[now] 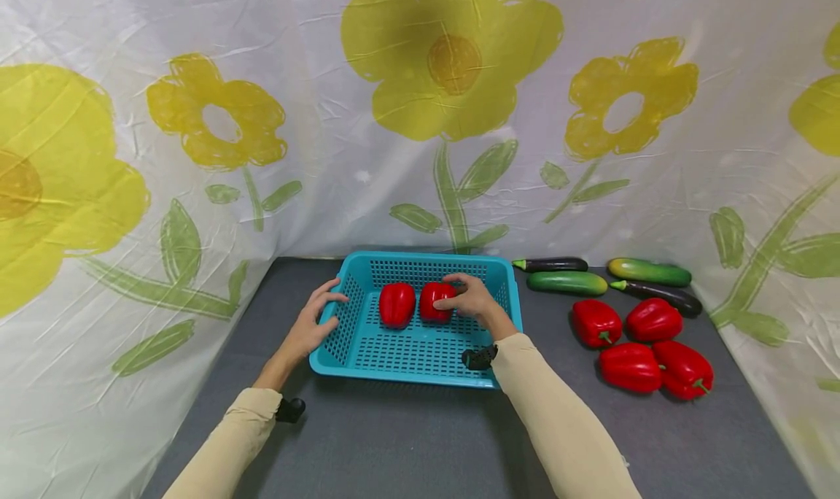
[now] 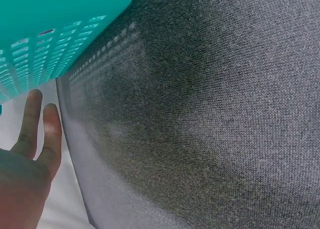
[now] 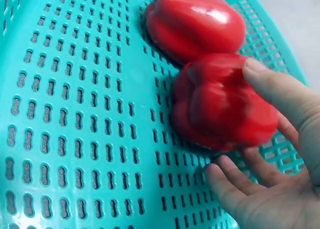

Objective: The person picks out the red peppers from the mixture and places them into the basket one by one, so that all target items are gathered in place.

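A turquoise perforated plastic basket stands on the grey table with two red bell peppers side by side inside. My right hand reaches over the basket's right part and holds the right-hand bell pepper, thumb on one side and fingers round the other. The other bell pepper lies right beside it in the right wrist view. At the basket's left rim is my left hand, fingers spread and relaxed by the edge. In the left wrist view two straight fingers show close to the basket's outer wall.
Right of the basket lie several red bell peppers. Behind them are two eggplants and two green zucchini-like vegetables, close to the basket's right rim. A white curtain with yellow flowers hangs along the table's back edge.
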Available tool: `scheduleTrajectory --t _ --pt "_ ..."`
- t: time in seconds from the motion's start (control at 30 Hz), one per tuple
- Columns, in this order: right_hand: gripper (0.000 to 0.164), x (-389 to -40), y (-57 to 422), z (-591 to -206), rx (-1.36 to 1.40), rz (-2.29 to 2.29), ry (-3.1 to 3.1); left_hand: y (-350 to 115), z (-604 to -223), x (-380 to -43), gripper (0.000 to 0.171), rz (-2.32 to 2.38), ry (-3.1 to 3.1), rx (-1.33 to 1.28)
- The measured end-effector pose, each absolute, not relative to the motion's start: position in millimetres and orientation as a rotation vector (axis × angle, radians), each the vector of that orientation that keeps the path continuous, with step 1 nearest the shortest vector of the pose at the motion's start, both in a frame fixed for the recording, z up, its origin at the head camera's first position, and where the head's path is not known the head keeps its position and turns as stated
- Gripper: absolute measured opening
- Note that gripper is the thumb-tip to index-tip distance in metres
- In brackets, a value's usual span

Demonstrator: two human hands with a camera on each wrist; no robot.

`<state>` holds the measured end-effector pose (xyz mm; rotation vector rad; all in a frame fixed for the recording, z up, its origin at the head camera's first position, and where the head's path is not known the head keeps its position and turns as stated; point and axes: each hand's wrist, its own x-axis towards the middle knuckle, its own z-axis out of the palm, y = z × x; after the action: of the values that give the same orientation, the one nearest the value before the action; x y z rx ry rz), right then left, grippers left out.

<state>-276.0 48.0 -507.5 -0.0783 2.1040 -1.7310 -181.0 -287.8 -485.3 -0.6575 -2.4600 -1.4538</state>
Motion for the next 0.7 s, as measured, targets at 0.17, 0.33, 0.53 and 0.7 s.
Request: scheduleTrajectory --t 0.17,0.33,0.53,0.7 --pt "0.064 -277 53 -504 -0.117 -1.725 2.098 -288 -487 -181 0.034 -1.466 -2.462 -0.640" --pt "0.063 -278 60 -501 -0.167 -1.699 2.115 -287 -487 -181 0.034 -1.471 -2.466 -0.632" --pt "0.063 -279 69 -492 -0.202 -1.678 2.122 -285 -484 -180 0.034 -1.459 -2.473 -0.630" --pt "0.064 -277 78 -480 -0.268 -1.701 2.104 -286 -485 -180 0.034 -1.467 -2.487 -0.611"
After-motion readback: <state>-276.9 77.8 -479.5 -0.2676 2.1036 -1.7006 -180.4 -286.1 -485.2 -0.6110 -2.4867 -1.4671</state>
